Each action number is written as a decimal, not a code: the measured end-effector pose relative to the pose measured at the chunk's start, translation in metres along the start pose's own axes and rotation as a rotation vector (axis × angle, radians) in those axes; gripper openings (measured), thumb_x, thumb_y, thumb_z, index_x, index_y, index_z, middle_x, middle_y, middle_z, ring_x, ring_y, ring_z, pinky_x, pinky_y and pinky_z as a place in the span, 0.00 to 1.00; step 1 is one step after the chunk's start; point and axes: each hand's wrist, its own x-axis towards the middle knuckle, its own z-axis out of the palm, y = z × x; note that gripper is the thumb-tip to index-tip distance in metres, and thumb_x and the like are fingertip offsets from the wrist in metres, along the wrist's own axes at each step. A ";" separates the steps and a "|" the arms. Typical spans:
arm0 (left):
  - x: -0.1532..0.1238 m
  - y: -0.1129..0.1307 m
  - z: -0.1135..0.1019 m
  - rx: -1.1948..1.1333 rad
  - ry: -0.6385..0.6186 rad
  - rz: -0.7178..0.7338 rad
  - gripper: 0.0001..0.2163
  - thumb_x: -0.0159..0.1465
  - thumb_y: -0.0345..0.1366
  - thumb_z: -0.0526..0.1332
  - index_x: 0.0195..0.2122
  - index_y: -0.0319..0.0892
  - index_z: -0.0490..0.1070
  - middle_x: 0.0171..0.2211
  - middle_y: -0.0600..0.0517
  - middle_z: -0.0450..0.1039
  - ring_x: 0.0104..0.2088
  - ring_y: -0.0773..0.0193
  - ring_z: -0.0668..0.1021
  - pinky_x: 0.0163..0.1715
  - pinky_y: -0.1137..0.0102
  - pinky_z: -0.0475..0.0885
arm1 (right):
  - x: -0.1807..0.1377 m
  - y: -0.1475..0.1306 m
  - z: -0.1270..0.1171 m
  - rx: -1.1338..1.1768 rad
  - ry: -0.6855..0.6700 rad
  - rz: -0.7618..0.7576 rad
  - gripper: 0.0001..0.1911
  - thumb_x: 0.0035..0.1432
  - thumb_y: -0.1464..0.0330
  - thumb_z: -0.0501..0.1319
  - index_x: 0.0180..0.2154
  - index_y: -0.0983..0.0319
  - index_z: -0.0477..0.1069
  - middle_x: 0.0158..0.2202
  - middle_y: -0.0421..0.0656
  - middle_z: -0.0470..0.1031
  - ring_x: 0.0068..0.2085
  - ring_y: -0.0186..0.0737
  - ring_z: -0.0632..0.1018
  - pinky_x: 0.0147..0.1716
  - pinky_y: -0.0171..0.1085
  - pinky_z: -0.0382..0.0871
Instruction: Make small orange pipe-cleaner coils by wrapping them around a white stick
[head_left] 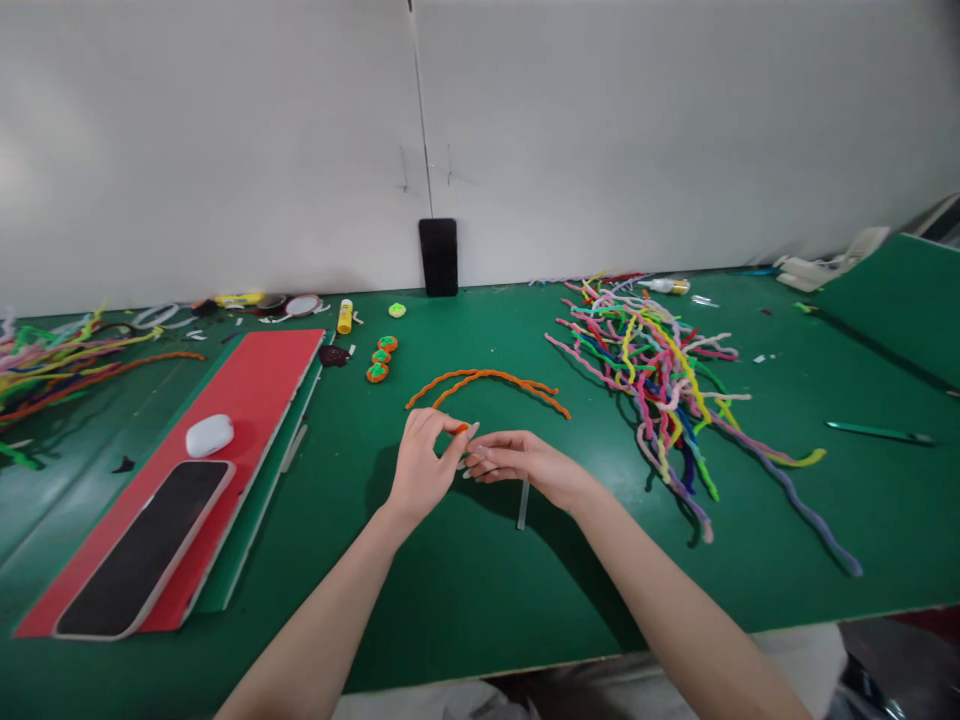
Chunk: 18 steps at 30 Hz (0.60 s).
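My left hand [424,462] and my right hand [525,463] meet over the green table [465,580], fingers pinched together on a small orange piece [462,428] between their fingertips. A clear stick [523,505] pokes down from under my right hand; I cannot tell whether the hand holds it. Two long orange pipe cleaners [487,383] lie curved on the table just beyond my hands. Small orange-and-green balls [381,358] sit to their left.
A pile of mixed-colour pipe cleaners [660,380] lies to the right. A red board [225,440] at left carries a phone [146,550] and a white case [209,435]. A glue stick [344,316], a black phone [439,257] against the wall and more pipe cleaners [60,360] lie beyond.
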 end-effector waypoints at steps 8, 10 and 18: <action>0.000 0.002 0.001 -0.002 -0.166 0.000 0.13 0.57 0.37 0.60 0.44 0.47 0.67 0.41 0.51 0.69 0.45 0.60 0.68 0.45 0.63 0.65 | 0.006 0.004 -0.001 0.181 0.132 0.013 0.23 0.54 0.51 0.53 0.33 0.65 0.72 0.28 0.45 0.75 0.30 0.35 0.76 0.35 0.36 0.70; -0.001 0.001 0.002 0.014 -0.199 0.004 0.15 0.56 0.38 0.61 0.45 0.48 0.67 0.42 0.50 0.68 0.46 0.59 0.67 0.46 0.63 0.64 | 0.005 0.004 -0.002 0.182 0.100 -0.014 0.24 0.55 0.51 0.52 0.33 0.65 0.72 0.28 0.44 0.74 0.30 0.34 0.76 0.36 0.36 0.70; -0.003 0.001 0.006 0.042 -0.305 -0.018 0.20 0.55 0.39 0.61 0.50 0.50 0.63 0.44 0.50 0.66 0.47 0.58 0.66 0.48 0.62 0.61 | 0.005 0.007 -0.002 0.071 0.156 -0.034 0.16 0.51 0.59 0.61 0.38 0.63 0.73 0.31 0.44 0.76 0.30 0.31 0.76 0.35 0.33 0.69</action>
